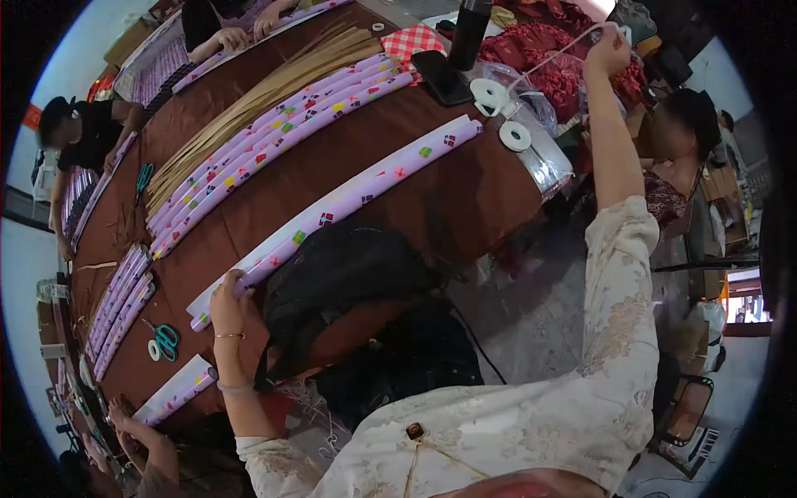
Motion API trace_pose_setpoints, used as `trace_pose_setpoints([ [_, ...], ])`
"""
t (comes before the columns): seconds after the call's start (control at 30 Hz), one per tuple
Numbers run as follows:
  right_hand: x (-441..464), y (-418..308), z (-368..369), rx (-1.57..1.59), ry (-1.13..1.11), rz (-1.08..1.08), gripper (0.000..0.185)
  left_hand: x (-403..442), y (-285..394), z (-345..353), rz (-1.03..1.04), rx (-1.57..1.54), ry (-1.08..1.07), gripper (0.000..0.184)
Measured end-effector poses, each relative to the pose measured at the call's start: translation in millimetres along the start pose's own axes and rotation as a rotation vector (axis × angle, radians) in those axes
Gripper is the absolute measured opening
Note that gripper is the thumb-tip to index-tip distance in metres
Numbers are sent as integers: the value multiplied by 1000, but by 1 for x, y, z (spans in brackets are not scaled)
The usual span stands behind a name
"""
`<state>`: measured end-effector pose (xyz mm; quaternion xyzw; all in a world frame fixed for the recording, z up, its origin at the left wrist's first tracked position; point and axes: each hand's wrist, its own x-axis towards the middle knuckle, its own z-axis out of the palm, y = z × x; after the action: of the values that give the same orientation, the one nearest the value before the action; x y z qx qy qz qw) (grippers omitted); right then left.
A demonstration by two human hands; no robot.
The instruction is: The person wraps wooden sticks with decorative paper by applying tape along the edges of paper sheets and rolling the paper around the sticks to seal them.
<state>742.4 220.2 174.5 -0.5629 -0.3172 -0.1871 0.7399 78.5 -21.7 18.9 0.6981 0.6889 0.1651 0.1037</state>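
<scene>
A long roll of pale purple wrapping paper (332, 212), printed with small coloured gift shapes, lies diagonally across the brown-covered table. My left hand (226, 303) grips it near its lower left end. Raised at the upper right, my right hand (610, 51) is closed on the end of a strip of white tape (558, 56). The strip stretches taut back to a tape roll (490, 97) at the table's far right. A second tape roll (515, 136) lies just below that one. How the right fingertips pinch the strip is too small to see.
Several finished paper rolls (274, 153) and brown strips (257, 100) lie beyond. A phone (442, 79), dark bottle (470, 33) and red fabric (531, 54) are at the far right. Teal scissors (166, 340) lie left. A black bag (344, 282) sits before me. Other people work around the table.
</scene>
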Motion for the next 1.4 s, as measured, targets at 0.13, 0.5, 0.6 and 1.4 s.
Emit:
trace_pose_setpoints([
  [0.13,12,6,-2,89,252,-120,35,1,-2,-2,88,0,19,35],
  [0.5,-71,176,-18,-660,-1274,-221,24,1,1,-5,35,2,-19,35],
  [0.6,-81,152,-23,-833,-1140,2,24,1,7,-9,50,9,-13,34],
  [1.4,-433,-217,22,463,-2215,-277,25,-6,0,8,94,138,122,27],
])
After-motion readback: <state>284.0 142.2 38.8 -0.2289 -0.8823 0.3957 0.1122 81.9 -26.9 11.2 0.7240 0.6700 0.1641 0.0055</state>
